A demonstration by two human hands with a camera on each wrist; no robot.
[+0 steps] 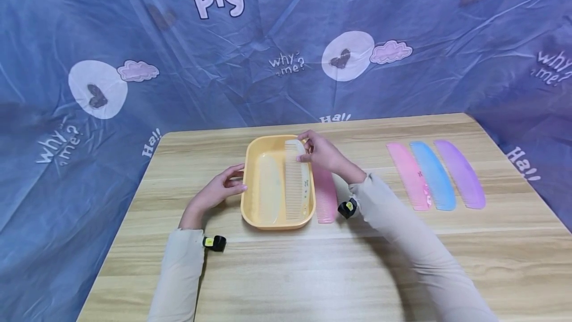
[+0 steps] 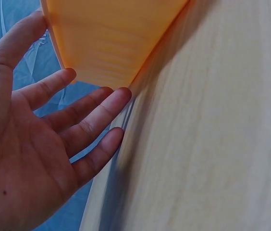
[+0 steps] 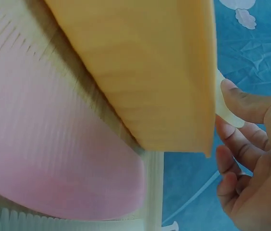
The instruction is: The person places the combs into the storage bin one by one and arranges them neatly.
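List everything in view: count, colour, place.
Tray: one, yellow, on table
Cream combs: two, cream, one lying in tray, one in right hand
Pink combs: two, pink, right of tray
Whitish comb: one, whitish, partly hidden beside nearer pink comb
Purple comb: one, purple, rightmost
Blue comb: one, blue, left of purple comb
Table: one, pale wood, below
Backdrop: one, blue, behind table
Cameras: two, black, wrists
Sleeves: two, pale, arms
Hands: two, bare, both at tray

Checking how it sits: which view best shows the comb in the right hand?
The head view: the cream comb shows nearly whole, teeth included, within the outline of the tray, the right hand pinching its far end. The right wrist view shows only one end past the tray's wall; the left wrist view shows none of it.
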